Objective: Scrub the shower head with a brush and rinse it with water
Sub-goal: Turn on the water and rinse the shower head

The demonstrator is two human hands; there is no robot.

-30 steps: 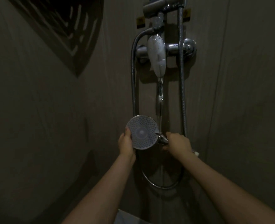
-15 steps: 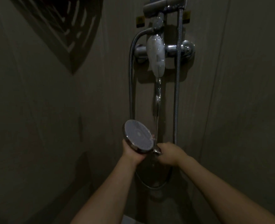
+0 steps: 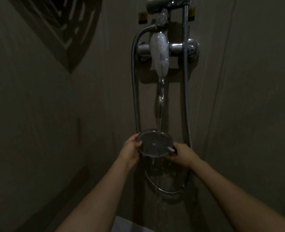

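The round chrome shower head [image 3: 155, 144] lies face up under a stream of water [image 3: 160, 104] that falls from the tap spout [image 3: 161, 54] on the wall. My left hand [image 3: 132, 148] grips its left rim. My right hand [image 3: 182, 154] holds its handle on the right side, and a small white tip shows at that hand's fingers. Water drips off below the head. No brush can be made out in this dim light.
A chrome mixer valve [image 3: 191, 49] is fixed to the wall behind the spout. Metal hoses hang down on the left [image 3: 135, 91] and the right [image 3: 187, 91] and loop below my hands. A dark wall panel [image 3: 63, 25] sits at the upper left.
The shower head has tipped from facing me to lying flat, face up, under the stream. Both hands moved with it, and water now runs over its face.
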